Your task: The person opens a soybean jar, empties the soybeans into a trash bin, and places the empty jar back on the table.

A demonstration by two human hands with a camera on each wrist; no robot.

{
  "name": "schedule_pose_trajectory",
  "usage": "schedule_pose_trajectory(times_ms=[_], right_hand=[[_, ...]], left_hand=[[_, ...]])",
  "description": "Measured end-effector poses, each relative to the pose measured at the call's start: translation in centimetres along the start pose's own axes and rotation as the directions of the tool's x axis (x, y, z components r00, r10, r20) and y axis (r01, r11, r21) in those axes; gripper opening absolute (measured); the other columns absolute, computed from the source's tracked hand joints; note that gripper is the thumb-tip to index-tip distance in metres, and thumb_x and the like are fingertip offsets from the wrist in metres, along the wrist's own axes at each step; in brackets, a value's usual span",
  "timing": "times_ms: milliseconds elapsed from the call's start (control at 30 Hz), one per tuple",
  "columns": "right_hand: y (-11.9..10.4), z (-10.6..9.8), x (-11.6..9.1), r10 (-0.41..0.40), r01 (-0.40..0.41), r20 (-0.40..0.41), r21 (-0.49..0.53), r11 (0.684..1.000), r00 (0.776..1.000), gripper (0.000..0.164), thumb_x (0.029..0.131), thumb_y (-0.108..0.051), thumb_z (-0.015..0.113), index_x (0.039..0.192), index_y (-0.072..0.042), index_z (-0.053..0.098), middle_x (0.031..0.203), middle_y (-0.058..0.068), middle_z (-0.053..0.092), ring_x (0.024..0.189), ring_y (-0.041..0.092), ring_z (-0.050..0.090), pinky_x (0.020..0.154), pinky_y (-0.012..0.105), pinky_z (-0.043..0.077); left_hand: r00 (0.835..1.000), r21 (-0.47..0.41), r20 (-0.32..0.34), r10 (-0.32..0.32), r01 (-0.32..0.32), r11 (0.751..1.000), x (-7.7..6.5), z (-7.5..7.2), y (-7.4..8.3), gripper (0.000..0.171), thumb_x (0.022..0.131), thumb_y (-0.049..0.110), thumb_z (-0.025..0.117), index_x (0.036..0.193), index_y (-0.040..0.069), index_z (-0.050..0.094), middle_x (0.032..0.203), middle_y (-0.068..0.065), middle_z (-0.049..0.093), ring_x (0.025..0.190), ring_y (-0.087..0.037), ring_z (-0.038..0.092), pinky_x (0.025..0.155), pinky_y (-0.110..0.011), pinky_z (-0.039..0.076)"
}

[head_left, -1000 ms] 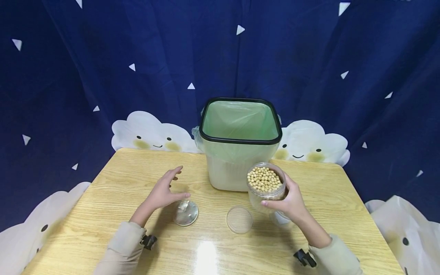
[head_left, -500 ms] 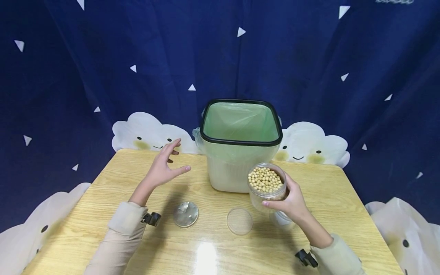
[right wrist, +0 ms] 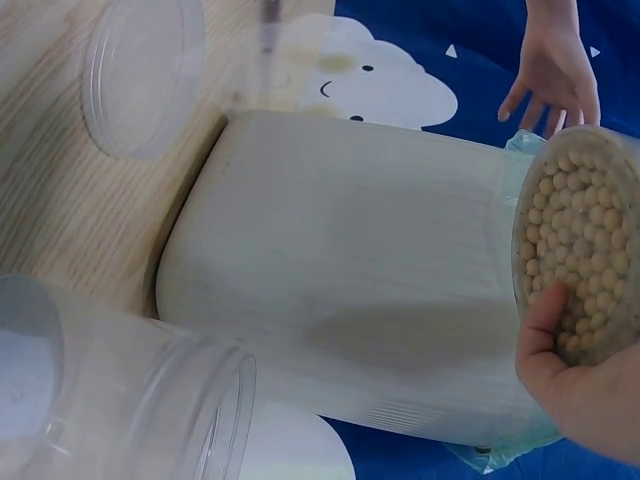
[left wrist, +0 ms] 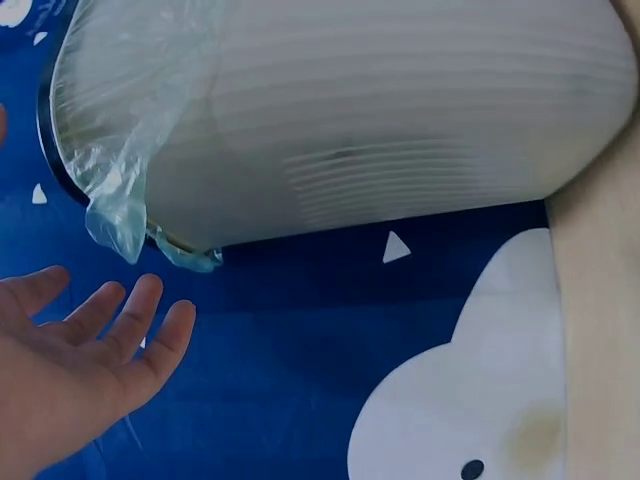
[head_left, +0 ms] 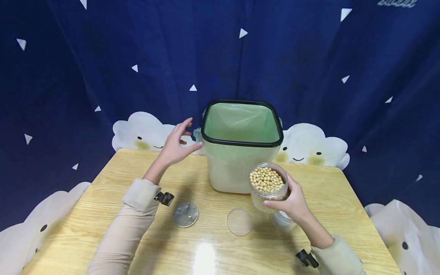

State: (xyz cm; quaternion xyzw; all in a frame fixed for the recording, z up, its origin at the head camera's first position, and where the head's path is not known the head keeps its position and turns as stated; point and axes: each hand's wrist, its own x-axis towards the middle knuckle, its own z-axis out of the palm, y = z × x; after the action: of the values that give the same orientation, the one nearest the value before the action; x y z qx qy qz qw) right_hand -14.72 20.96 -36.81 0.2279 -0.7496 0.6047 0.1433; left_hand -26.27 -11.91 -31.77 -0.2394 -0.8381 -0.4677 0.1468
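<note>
My right hand point(head_left: 295, 200) grips a clear plastic jar point(head_left: 262, 201) nearly full of soybeans point(head_left: 266, 179). It is held upright, its open top showing, in front of a pale waste bin point(head_left: 230, 172). The bin has a black rim and a green bag liner point(head_left: 244, 118) inside. My left hand point(head_left: 176, 147) is raised at the bin's left side, fingers spread and holding nothing. In the left wrist view, its fingertips are close to the gathered liner edge point(left wrist: 120, 215) hanging over the rim.
On the wooden table point(head_left: 144, 160) lie a clear round lid point(head_left: 239, 222) and a silvery round disc point(head_left: 186, 215). A second clear jar point(right wrist: 110, 390), open-topped, stands under my right hand. A blue curtain point(head_left: 154, 46) with clouds hangs behind.
My left hand has risen from beside the silvery disc, moving away from me and then rightward to the bin's rim. My right hand with the soybean jar has hardly moved.
</note>
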Motion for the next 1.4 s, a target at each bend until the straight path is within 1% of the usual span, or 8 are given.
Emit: schedule_pose_trajectory(times_ms=[167,400,633,833,967,1067,1200,1400], right_hand=[[0.0,-0.2,0.0,0.009,-0.009,-0.006,-0.005,1.0,1.0,0.085,0.053,0.013,0.076,0.131,0.0,0.044,0.122,0.001,0.053,0.108,0.012,0.05,0.09,0.019,0.039],[-0.4,-0.8,0.1,0.044,-0.045,-0.024,-0.028,0.999,0.999,0.084,0.054,0.014,0.075,0.13,0.0,0.044,0.12,-0.003,0.053,0.108,0.01,0.05,0.089,0.017,0.039],[-1.0,-2.0,0.5,0.025,-0.025,-0.044,-0.019,0.999,0.999,0.082,0.055,0.016,0.073,0.13,0.0,0.044,0.119,-0.004,0.054,0.107,0.009,0.05,0.089,0.017,0.038],[-2.0,-3.2,1.1,0.014,-0.011,-0.087,0.036,0.999,0.996,0.078,0.056,0.02,0.068,0.128,-0.002,0.046,0.115,-0.004,0.055,0.105,0.009,0.051,0.087,0.015,0.039],[-2.8,-4.0,1.9,-0.015,0.026,-0.125,0.081,0.996,0.992,0.076,0.056,0.024,0.063,0.126,-0.003,0.049,0.113,-0.001,0.056,0.102,0.01,0.052,0.085,0.015,0.041],[-3.5,-4.5,2.8,-0.032,0.055,-0.152,0.149,0.987,0.988,0.075,0.056,0.026,0.059,0.125,-0.003,0.05,0.111,0.001,0.057,0.101,0.011,0.053,0.084,0.017,0.042],[-4.2,-5.2,4.2,-0.031,0.068,-0.178,0.202,0.977,0.984,0.072,0.057,0.028,0.055,0.121,-0.005,0.052,0.108,0.002,0.057,0.098,0.012,0.054,0.083,0.018,0.043],[-5.0,-6.4,6.3,-0.015,0.048,-0.178,0.183,0.982,0.984,0.066,0.062,0.027,0.058,0.119,-0.005,0.053,0.107,0.003,0.057,0.095,0.012,0.054,0.08,0.017,0.044]], left_hand=[[0.999,-0.021,0.024,-0.04,0.041,0.999,1.2,0.4,0.5,0.073,0.081,0.023,0.068,0.142,0.014,0.029,0.134,-0.013,0.038,0.108,-0.028,0.049,0.079,-0.046,0.045],[0.998,-0.022,0.036,-0.055,0.056,0.998,2.3,1.5,0.7,0.071,0.082,0.027,0.063,0.142,0.01,0.03,0.135,-0.018,0.039,0.107,-0.036,0.052,0.084,-0.046,0.045],[0.995,0.052,0.068,-0.076,0.073,0.996,2.5,2.3,0.6,0.071,0.081,0.032,0.064,0.141,0.008,0.033,0.137,-0.016,0.038,0.117,-0.03,0.042,0.096,-0.044,0.035],[0.994,0.012,0.06,-0.089,0.088,0.996,2.3,2.5,0.4,0.071,0.08,0.033,0.064,0.14,0.009,0.033,0.14,-0.014,0.036,0.124,-0.027,0.037,0.1,-0.042,0.031],[0.993,-0.008,0.063,-0.101,0.102,0.995,2.3,2.6,0.5,0.073,0.08,0.034,0.065,0.141,0.01,0.033,0.14,-0.014,0.036,0.125,-0.026,0.036,0.101,-0.042,0.03],[0.992,-0.019,0.066,-0.108,0.11,0.994,2.2,2.6,0.8,0.074,0.079,0.034,0.066,0.141,0.01,0.032,0.14,-0.013,0.036,0.125,-0.026,0.035,0.101,-0.041,0.031],[0.992,-0.034,0.061,-0.108,0.111,0.993,2.1,2.6,0.9,0.074,0.08,0.033,0.066,0.141,0.009,0.032,0.14,-0.014,0.036,0.126,-0.026,0.035,0.101,-0.041,0.031],[0.99,-0.049,0.063,-0.123,0.126,0.991,2.0,2.5,0.8,0.073,0.08,0.032,0.067,0.141,0.01,0.033,0.141,-0.013,0.035,0.127,-0.025,0.034,0.101,-0.041,0.03]])
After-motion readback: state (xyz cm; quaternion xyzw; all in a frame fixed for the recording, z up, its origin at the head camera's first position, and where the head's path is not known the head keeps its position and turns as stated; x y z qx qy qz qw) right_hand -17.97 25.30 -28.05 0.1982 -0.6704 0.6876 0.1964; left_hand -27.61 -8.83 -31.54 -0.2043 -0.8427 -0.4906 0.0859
